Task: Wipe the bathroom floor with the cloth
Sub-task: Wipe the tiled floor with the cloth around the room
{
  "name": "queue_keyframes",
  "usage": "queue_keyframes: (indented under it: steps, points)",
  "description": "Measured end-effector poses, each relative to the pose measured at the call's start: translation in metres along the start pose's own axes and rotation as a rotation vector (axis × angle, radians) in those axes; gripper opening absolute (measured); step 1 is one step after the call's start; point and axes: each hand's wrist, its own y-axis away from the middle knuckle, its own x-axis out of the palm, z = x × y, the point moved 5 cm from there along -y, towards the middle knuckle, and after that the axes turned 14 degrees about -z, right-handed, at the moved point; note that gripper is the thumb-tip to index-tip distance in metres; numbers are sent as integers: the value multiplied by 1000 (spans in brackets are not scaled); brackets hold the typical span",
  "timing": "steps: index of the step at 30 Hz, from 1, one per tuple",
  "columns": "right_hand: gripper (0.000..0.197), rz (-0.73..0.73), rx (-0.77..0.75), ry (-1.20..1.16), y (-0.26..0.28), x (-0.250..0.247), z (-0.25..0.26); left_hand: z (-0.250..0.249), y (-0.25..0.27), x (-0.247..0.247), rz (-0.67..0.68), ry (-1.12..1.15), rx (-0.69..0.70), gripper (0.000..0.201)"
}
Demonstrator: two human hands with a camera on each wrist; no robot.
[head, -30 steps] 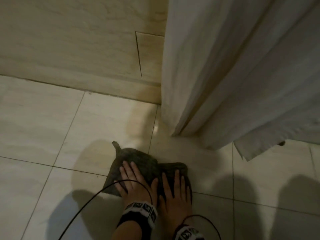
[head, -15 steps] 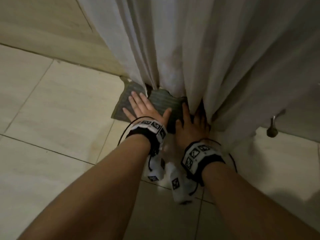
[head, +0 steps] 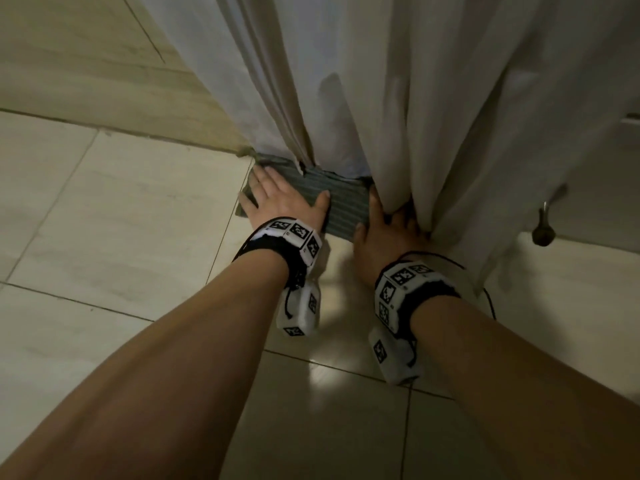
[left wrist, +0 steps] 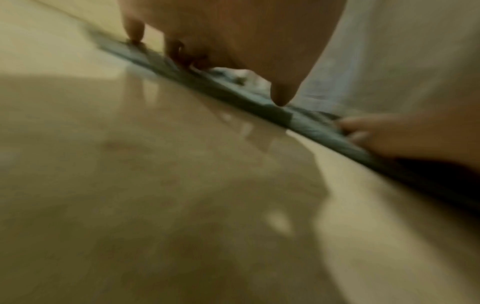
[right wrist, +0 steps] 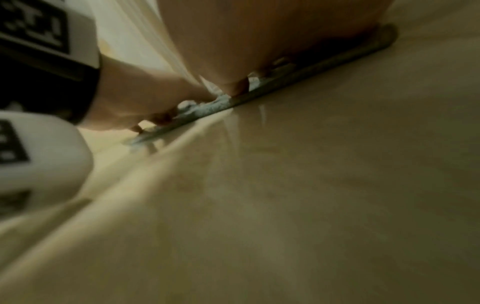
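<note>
A grey-green ribbed cloth (head: pixel 341 206) lies flat on the pale floor tiles (head: pixel 121 237), its far edge tucked under a white curtain (head: pixel 381 98). My left hand (head: pixel 280 199) presses flat on the cloth's left part with the fingers spread. My right hand (head: pixel 384 230) presses on its right edge, and the curtain hides its fingertips. The left wrist view shows the left hand's fingertips (left wrist: pixel 281 98) touching the cloth (left wrist: pixel 228 92). In the blurred right wrist view the right hand (right wrist: pixel 272 41) rests on the cloth (right wrist: pixel 259 90).
A beige wall and skirting (head: pixel 104 91) run along the far left and meet the floor beside the cloth. The curtain hangs down to the floor across the middle and right. A small dark metal fitting (head: pixel 542 230) stands by a white surface at the right. Cables trail from both wristbands.
Both hands have slid the cloth forward across the tile, from the open floor to the foot of the wall and under the curtain. My arms are now stretched out.
</note>
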Motion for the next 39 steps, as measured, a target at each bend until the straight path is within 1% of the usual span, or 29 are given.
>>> queue_keyframes:
  steps: [2, 5, 7, 8, 10, 11, 14, 17, 19, 20, 21, 22, 24, 25, 27, 28, 30, 32, 33, 36, 38, 39]
  points:
    - [65, 14, 31, 25, 4, -5, -1, 3, 1, 4, 17, 11, 6, 106]
    - [71, 33, 69, 11, 8, -13, -2, -20, 3, 5, 77, 0, -2, 111]
    - [76, 53, 21, 55, 8, -16, 1, -43, 7, 5, 147, -3, -23, 115]
    - [82, 90, -15, 122, 7, -18, 3, -54, 9, 6, 183, -7, -30, 116]
    - [97, 208, -54, 218, 4, -18, 2, -69, 11, 10, 231, -24, -39, 115]
    - [99, 236, -77, 248, 3, -21, 2, -72, 11, 12, 242, -33, -43, 115]
    - [92, 210, -119, 235, 5, -18, 3, -68, 9, 16, 266, -74, -14, 115]
    - [82, 172, -139, 251, 5, -9, 14, -55, 6, 13, 246, -88, 39, 111]
    - [63, 131, -167, 256, -1, -3, 29, -28, -6, 7, 211, -89, -10, 111]
    - [56, 149, -162, 240, -5, 0, 38, -12, -16, 4, 188, -90, -39, 113]
    - [54, 174, -145, 217, -8, 4, 48, 5, -26, 2, 168, -92, -54, 115]
    - [57, 183, -122, 194, -9, 7, 55, 19, -35, 1, 158, -98, -52, 117]
    - [79, 212, -117, 174, -9, 7, 64, 34, -43, 4, 159, -112, -26, 118]
    - [78, 216, -113, 187, -7, 4, 65, 33, -43, 5, 155, -111, -19, 116]
    - [52, 225, -177, 239, -1, -5, 59, 21, -35, 6, 136, -99, -22, 112]
    - [49, 227, -201, 236, -1, -11, 54, 12, -29, 6, 128, -92, -22, 111]
    - [55, 174, -146, 176, -4, -16, 34, -7, -14, 8, 131, -77, -7, 111]
    - [64, 64, -59, 72, -12, -7, 11, -22, 3, 12, 126, -65, 26, 111]
    - [65, 51, -48, 56, -11, -2, 2, -27, 10, 13, 109, -56, 42, 110]
    - [66, 55, -96, 65, -8, 1, -14, -27, 19, 16, 61, -12, 74, 109]
    - [64, 47, -122, 71, -3, 0, -13, -18, 22, 16, 41, 6, 83, 108]
    - [64, 65, -115, 73, 3, 1, -12, -13, 27, 15, 32, 15, 73, 108]
